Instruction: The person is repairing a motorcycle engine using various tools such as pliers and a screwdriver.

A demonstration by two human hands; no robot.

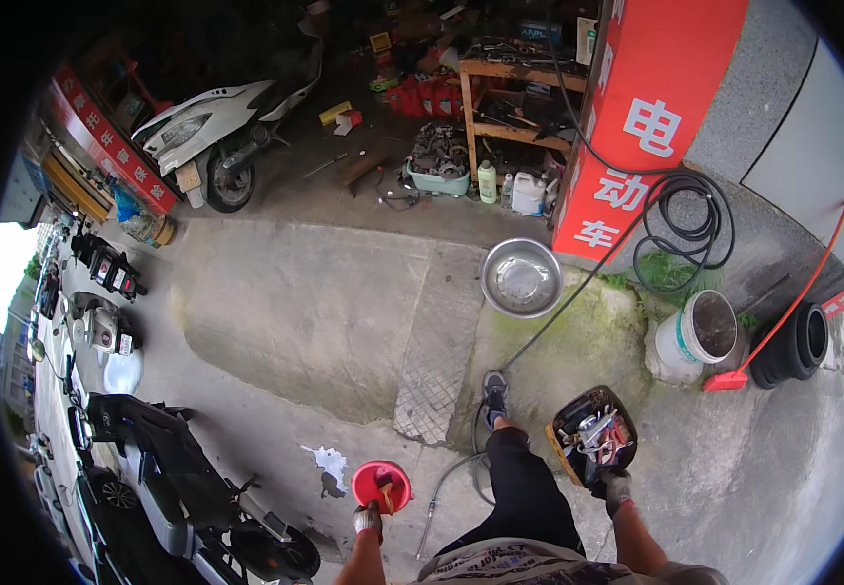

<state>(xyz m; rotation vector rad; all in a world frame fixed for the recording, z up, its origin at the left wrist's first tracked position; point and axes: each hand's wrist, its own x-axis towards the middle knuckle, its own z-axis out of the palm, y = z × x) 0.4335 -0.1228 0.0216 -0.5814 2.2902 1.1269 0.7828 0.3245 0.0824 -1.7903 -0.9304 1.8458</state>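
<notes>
My left hand point(368, 520), in a light work glove, is closed at the near rim of a small red bucket point(405, 485). Something orange-brown point(386, 496), too small to name, shows inside that bucket by my fingers. On the other side, my gloved right hand point(618, 487) grips the near corner of a dark open tool box point(566, 417). Metal tools point(592, 434) and some red-handled pieces lie heaped in it, and a tan strip runs along its left side. Both containers are held out in front of me, apart from each other.
A steel basin point(522, 280) sits ahead, with a black hose point(578, 292) trailing past it toward my foot. To the right are a white bucket point(680, 341), a red broom point(729, 381) and stacked tires point(787, 351). Parked scooters point(163, 458) line the left.
</notes>
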